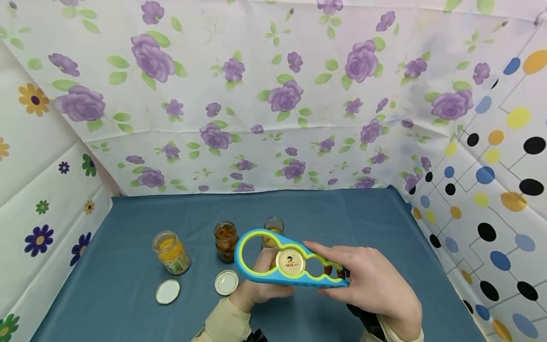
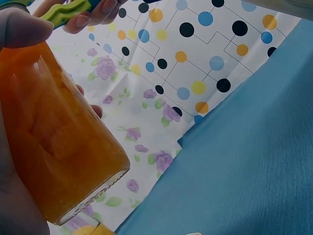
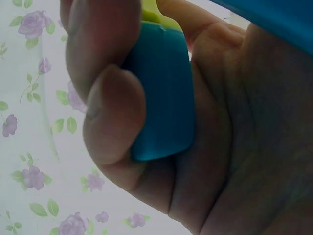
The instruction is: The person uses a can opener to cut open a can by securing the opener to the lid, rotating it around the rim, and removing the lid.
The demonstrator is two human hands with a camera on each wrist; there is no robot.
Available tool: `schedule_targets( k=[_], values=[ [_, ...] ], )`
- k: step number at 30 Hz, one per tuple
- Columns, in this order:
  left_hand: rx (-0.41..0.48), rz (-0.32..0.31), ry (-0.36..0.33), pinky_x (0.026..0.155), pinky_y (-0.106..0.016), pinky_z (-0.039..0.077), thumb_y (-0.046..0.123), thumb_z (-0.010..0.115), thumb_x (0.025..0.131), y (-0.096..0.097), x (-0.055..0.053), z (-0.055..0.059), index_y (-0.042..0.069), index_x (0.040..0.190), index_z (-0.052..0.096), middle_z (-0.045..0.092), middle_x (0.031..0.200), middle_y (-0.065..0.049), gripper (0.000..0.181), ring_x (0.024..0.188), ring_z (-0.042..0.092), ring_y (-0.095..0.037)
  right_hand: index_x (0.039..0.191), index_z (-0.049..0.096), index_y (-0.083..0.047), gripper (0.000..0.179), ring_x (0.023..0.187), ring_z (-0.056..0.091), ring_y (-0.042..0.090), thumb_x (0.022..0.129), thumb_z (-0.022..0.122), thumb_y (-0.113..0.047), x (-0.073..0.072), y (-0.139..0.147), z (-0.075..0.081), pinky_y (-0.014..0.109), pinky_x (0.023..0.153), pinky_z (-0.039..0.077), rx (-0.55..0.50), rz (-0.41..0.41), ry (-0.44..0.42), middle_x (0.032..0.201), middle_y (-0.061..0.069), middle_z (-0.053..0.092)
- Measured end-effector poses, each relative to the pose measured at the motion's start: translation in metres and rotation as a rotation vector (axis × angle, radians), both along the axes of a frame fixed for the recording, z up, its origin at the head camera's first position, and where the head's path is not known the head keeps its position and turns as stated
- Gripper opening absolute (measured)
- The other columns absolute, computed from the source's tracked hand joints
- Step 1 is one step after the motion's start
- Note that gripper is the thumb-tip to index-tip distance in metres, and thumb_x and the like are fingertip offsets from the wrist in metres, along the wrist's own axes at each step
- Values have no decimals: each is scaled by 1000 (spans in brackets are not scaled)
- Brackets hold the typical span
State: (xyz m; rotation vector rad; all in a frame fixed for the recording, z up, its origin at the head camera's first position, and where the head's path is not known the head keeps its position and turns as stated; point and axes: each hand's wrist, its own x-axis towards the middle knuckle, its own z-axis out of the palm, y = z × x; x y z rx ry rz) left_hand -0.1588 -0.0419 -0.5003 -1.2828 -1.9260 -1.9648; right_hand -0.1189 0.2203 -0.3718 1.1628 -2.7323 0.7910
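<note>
My left hand grips a glass jar of orange fruit pieces, held tilted in the left wrist view. Its gold lid sits inside a scalloped opening of a blue and lime-green multi-hole jar opener. The large ring of that opener points left. My right hand grips the narrow end; in the right wrist view its fingers curl round the blue handle. In the head view the opener and hands hide most of the held jar.
To the left stand a lidless jar of yellow-orange fruit and a jar with dark brown contents. Another glass jar is partly behind the opener. Two lids lie on the blue cloth. Patterned sheets enclose the table.
</note>
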Motion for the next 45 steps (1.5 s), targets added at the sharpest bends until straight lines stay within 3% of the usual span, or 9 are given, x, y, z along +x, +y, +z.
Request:
schedule_targets(
  k=[14,24,33,39,45],
  values=[
    [-8,17,39,96,-42,57,13,82,83,3,1,-2,7,132,65,74,115,-11,53,104,71,-20,160,50,-38,85,73,54,-5,87,93,-30,4,4,-1,22,63,49,-8,-14,-30,91,-28,59],
    [-5,-35,-85,98,-43,56,21,79,87,4,3,-1,8,135,67,75,119,-11,51,107,71,-22,160,50,-39,86,71,54,-6,86,93,-26,4,6,-1,21,60,49,-25,-3,-28,91,-28,60],
    [-3,-72,-62,96,-42,57,22,78,89,4,0,-2,5,134,66,75,116,-11,49,103,71,-20,158,53,-37,84,72,54,-6,85,92,-24,3,7,0,21,61,49,-28,-3,-14,91,-27,60],
    [15,-129,-145,100,-44,56,28,80,92,4,1,-2,5,136,66,74,120,-10,52,108,71,-23,159,51,-41,84,71,54,-5,86,91,-24,2,7,0,22,61,49,-15,0,-38,89,-27,58],
    [13,-157,-205,98,-42,55,30,81,90,2,1,-1,3,133,67,75,116,-8,53,102,70,-19,158,51,-40,83,70,53,-5,87,91,-25,2,6,1,21,60,49,-25,10,-51,90,-27,60]
  ],
)
